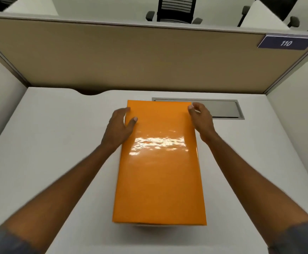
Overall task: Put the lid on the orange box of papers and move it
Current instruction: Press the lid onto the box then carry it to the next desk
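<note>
A glossy orange lid (159,171) covers the orange box in the middle of the white desk, long side running away from me. The box body and its papers are hidden under the lid. My left hand (120,125) rests at the lid's far left edge, thumb on top and fingers down the side. At the far right corner sits my right hand (201,119), fingertips touching the lid's edge. Both hands grip the lid from either side.
A grey metal cable hatch (224,109) is set into the white desk (57,143) just behind the box on the right. A tan partition (131,57) with a "110" sign (286,43) closes the back. White side panels stand left and right.
</note>
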